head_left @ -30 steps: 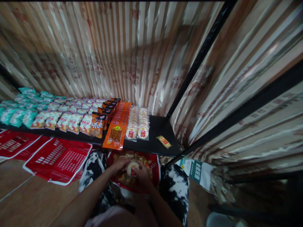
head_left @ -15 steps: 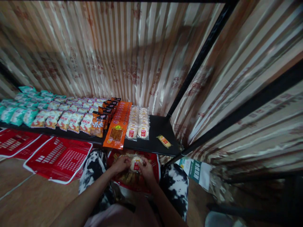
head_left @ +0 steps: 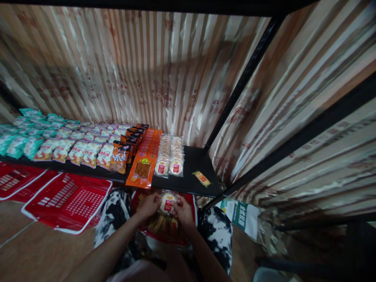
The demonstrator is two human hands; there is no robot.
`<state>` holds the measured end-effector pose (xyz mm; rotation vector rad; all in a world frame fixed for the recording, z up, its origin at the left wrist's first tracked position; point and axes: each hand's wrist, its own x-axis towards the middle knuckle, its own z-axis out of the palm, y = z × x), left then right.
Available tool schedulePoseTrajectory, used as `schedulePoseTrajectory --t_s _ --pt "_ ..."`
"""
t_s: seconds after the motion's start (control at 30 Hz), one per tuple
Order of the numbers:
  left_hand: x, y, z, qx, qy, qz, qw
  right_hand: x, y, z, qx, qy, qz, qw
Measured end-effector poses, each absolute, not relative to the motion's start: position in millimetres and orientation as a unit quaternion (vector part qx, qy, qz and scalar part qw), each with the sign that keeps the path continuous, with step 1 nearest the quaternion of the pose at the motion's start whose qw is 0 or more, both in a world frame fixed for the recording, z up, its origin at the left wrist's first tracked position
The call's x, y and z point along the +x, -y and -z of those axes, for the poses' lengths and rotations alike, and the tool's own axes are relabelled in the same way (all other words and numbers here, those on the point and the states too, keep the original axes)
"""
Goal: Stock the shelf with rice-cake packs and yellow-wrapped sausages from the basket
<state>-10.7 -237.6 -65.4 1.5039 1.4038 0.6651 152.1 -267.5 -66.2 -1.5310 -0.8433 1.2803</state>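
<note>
A round white cracker packet (head_left: 168, 204) in clear wrap with a red label is held between my two hands, just in front of the shelf edge. My left hand (head_left: 150, 206) pinches its left side; my right hand (head_left: 182, 209) grips the right side. Beneath them, between my knees, a red basket (head_left: 194, 209) holds several yellowish wrapped snacks (head_left: 160, 225). On the black shelf (head_left: 190, 184) ahead stand two rows of similar round white packets (head_left: 175, 166). One small yellow packet (head_left: 202, 178) lies alone to their right.
Orange stick-snack bags (head_left: 141, 170), orange-black bags (head_left: 119, 156), white bags (head_left: 78, 150) and teal bags (head_left: 33, 147) line the shelf leftward. Red baskets (head_left: 70, 199) sit on the floor at left. Black posts (head_left: 243, 78) rise at right, near a green-white plastic bag (head_left: 242, 217).
The packet is lifted slightly and its label now faces up more plainly. Both hands keep hold of it. The view has shifted a little.
</note>
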Motion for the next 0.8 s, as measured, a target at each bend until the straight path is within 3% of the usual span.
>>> schedulePoseTrajectory --t_s 0.47,0.8 --pt "3.9 229.9 28.4 0.585 -0.587 -0.324 0.457 167.3 265.4 42.2 -0.660 0.509 -0.375 0.405" --pt "22.7 214.9 11.8 0.549 -0.579 -0.376 0.472 173.4 244.3 32.5 -0.659 0.498 -0.359 0.434"
